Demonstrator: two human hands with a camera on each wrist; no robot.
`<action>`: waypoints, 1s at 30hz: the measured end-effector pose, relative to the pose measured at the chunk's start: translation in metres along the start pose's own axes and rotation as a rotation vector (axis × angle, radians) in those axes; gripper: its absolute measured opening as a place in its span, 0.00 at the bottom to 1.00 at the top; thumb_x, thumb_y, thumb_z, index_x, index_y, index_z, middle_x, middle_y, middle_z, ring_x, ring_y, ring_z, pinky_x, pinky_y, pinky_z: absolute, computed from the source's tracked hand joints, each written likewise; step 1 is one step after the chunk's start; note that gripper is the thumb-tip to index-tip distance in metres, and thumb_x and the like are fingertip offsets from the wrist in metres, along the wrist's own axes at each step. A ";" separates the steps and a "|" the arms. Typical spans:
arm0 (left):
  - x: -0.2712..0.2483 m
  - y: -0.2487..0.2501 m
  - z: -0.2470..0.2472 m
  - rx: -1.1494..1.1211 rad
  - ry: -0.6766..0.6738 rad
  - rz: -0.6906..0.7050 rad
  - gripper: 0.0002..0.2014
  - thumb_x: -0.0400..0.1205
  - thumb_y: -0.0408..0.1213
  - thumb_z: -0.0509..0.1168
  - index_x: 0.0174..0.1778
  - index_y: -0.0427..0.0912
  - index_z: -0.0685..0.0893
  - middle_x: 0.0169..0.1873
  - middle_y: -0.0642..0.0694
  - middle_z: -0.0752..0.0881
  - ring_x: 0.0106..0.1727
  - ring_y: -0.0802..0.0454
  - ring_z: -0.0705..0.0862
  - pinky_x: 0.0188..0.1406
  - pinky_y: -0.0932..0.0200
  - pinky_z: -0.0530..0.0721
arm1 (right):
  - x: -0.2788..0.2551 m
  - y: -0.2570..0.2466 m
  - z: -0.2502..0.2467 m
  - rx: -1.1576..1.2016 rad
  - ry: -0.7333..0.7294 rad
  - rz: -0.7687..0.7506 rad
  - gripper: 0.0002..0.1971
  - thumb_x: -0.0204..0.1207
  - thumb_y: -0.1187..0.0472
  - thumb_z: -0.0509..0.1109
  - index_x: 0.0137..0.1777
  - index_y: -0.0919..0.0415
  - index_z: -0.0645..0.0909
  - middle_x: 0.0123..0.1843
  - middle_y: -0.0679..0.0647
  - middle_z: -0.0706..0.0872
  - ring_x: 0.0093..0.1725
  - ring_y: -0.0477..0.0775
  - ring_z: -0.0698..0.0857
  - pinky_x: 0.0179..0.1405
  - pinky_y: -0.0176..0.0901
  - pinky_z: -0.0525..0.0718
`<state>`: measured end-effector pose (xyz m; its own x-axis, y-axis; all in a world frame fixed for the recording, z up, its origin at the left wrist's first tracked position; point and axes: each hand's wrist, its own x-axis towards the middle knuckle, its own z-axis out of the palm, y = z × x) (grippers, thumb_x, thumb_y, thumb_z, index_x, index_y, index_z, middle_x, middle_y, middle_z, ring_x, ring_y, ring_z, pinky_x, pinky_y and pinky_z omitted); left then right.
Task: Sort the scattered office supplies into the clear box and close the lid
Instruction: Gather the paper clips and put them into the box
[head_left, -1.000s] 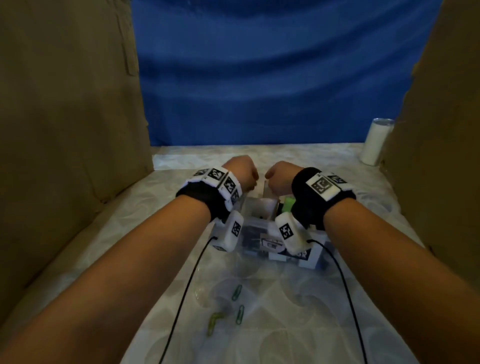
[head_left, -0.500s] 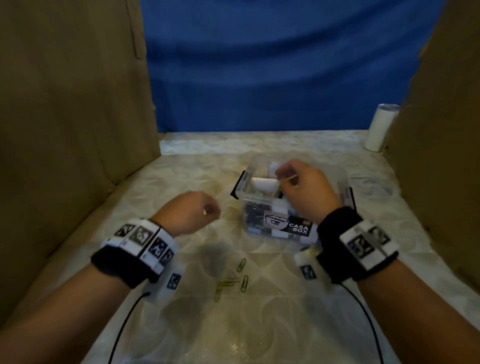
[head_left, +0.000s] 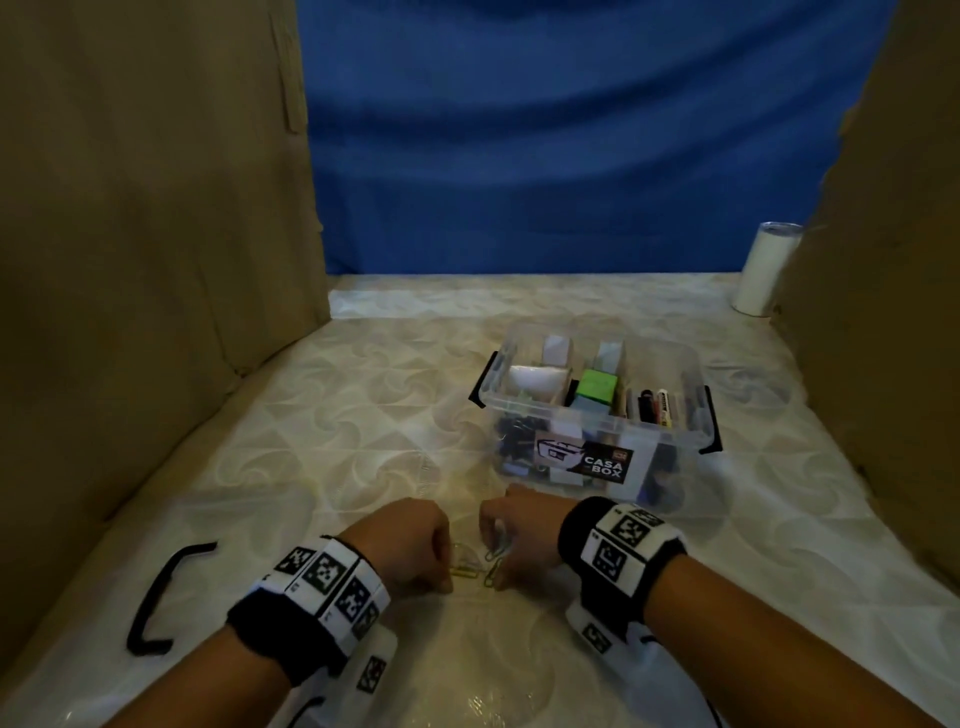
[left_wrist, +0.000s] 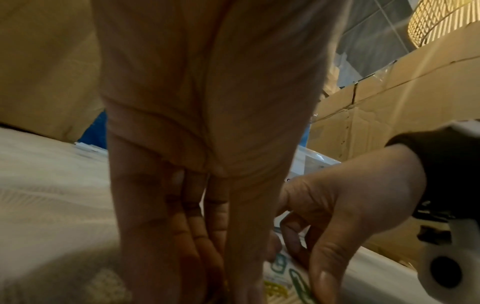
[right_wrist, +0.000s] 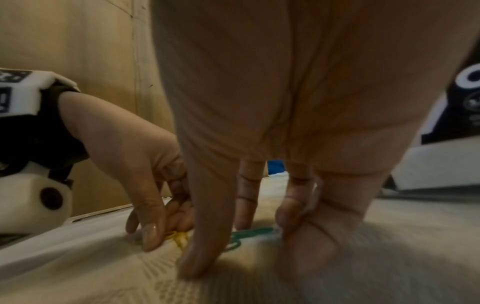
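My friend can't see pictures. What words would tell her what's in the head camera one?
Two hands, left hand and right hand, reach down to yellow and green paper clips lying on a pale patterned table. Just behind them stands an open clear box holding pens, a green block and other supplies. Cardboard walls stand at both sides, a blue cloth behind.

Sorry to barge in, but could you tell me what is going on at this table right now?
A person is tidying office supplies into a clear box, which stands open, already holding pens and other small items. Both hands are down on the table in front of it, at the last loose paper clips: the left hand has its fingertips at the yellow clips, the right hand at the green ones. No clip looks lifted yet. No lid is on the box.
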<state>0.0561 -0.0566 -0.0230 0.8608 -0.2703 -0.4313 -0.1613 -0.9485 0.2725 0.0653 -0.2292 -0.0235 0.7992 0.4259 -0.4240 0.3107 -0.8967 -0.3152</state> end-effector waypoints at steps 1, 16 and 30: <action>0.000 -0.002 0.000 -0.013 0.003 0.009 0.12 0.69 0.41 0.78 0.47 0.46 0.89 0.45 0.51 0.90 0.41 0.58 0.82 0.39 0.66 0.76 | -0.001 0.001 0.000 0.047 0.010 -0.029 0.17 0.66 0.52 0.80 0.52 0.53 0.80 0.45 0.44 0.73 0.50 0.52 0.79 0.51 0.45 0.79; 0.001 0.003 -0.003 0.166 -0.079 0.143 0.10 0.76 0.41 0.69 0.52 0.46 0.84 0.48 0.47 0.85 0.46 0.54 0.78 0.46 0.59 0.75 | -0.004 -0.016 0.013 -0.108 0.006 -0.001 0.09 0.76 0.61 0.68 0.53 0.61 0.80 0.47 0.58 0.78 0.44 0.55 0.77 0.44 0.45 0.76; 0.007 -0.001 -0.014 -0.106 -0.086 0.303 0.06 0.76 0.40 0.71 0.48 0.49 0.87 0.43 0.59 0.83 0.41 0.66 0.79 0.44 0.72 0.77 | -0.006 0.006 0.001 0.063 0.000 -0.058 0.02 0.77 0.60 0.68 0.46 0.52 0.80 0.45 0.48 0.80 0.45 0.48 0.78 0.45 0.37 0.76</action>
<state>0.0689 -0.0547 -0.0142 0.7365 -0.5550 -0.3867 -0.3491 -0.8015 0.4855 0.0618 -0.2364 -0.0240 0.7809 0.4769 -0.4035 0.3236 -0.8613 -0.3918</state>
